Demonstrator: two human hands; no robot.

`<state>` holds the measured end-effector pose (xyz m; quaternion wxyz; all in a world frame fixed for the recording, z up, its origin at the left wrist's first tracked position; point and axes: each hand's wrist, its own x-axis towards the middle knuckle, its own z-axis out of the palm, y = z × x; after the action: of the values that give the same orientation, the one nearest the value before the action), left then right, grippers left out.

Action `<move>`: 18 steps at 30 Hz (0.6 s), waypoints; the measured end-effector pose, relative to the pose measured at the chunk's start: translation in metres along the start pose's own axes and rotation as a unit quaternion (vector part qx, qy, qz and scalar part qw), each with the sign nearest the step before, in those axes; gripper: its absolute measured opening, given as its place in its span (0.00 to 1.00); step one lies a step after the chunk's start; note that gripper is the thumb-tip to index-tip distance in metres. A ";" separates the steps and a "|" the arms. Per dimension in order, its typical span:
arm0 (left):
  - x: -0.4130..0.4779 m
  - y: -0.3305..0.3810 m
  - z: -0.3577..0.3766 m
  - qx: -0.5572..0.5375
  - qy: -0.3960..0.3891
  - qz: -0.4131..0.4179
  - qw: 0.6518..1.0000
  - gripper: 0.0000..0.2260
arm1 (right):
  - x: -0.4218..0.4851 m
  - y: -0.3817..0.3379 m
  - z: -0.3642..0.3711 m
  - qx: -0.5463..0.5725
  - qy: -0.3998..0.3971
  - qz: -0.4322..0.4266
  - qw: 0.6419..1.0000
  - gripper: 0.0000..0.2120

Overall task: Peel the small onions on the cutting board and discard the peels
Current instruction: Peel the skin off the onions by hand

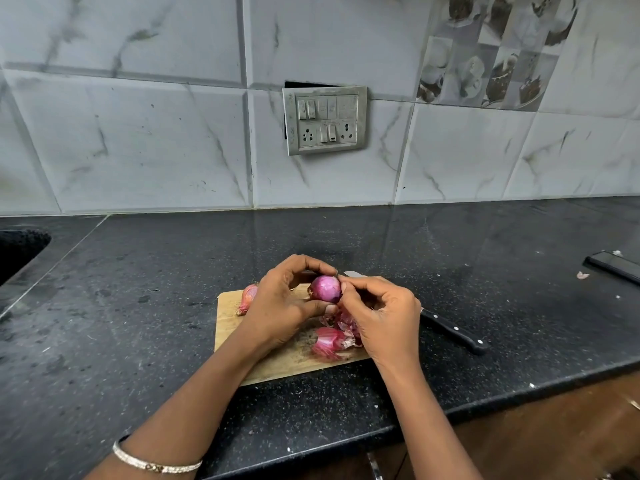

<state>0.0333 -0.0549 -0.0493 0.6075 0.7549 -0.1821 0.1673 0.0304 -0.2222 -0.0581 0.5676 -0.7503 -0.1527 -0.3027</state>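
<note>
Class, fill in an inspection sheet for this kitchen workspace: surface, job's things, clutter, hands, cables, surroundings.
Surface: black stone counter, speckled.
Job's things: wooden cutting board; onion held above it; second onion unpeeled at its left edge; peels piled on it.
Clutter: knife at board's right; phone and peel scrap far right.
Hands: left hand grips the onion; right hand pinches at its side.
Cables: nothing seen.
Surroundings: sink at left; switch panel on tiled wall.

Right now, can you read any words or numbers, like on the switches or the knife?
Nothing here can be read.
On the switch panel: any marks are too small and blurred.
On the picture tiles: only pictures, no letters.
On the knife: no brand shows.
</note>
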 end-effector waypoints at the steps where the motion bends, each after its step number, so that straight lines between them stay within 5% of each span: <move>1: 0.000 0.000 0.000 0.000 -0.001 -0.001 1.000 0.22 | 0.000 0.000 0.000 0.000 0.003 -0.001 1.000 0.08; 18: 0.000 -0.001 -0.001 0.050 0.011 0.026 0.998 0.22 | -0.001 -0.003 -0.003 0.039 -0.031 -0.005 0.999 0.07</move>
<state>0.0334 -0.0541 -0.0497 0.5661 0.7778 -0.1861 0.1997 0.0273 -0.2236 -0.0554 0.5899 -0.7358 -0.1858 -0.2758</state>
